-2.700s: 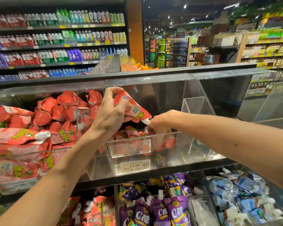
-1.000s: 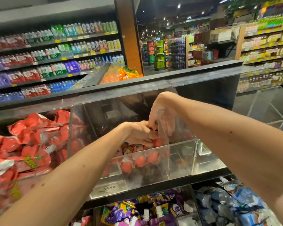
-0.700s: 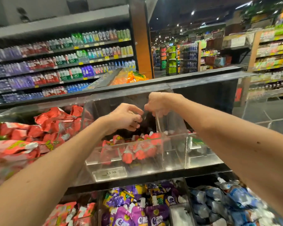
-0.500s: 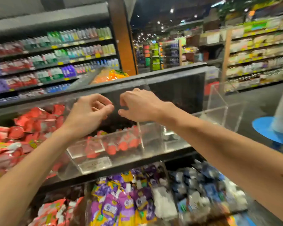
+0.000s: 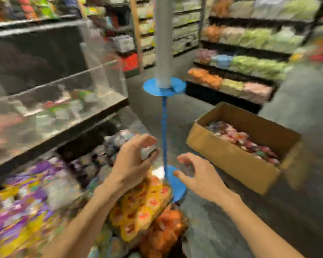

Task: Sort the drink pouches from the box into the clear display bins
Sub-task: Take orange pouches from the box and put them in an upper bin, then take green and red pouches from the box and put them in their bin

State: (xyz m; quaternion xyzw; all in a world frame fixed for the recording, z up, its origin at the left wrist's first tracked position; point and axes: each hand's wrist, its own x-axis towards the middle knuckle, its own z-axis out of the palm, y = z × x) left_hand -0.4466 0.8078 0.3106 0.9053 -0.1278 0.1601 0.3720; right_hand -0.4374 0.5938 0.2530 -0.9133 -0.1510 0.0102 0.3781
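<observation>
Fingers (image 5: 144,139) loosely curled, empty; pouches (image 5: 241,140) in box (image 5: 231,161) motion-blurred.

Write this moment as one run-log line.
left hand: empty, open | right hand: empty, open | cardboard box: on floor, pouches inside | view: blurred

Inspector A: Exposure moderate; even indoor light, source out of frame. Heavy motion blur throughout, worst lower left, where the pouches (image 5: 26,192) smear into colour streaks.

Inspector B: Confirmed. Pale glare across the front of the clear bins (image 5: 50,108). The left hand (image 5: 132,164) and right hand (image 5: 198,175) are the sharpest items, edges soft. The box (image 5: 231,161) is blurred, its contents mere blotches. Far shelves (image 5: 250,62) unreadable. Shadows faint.
</observation>
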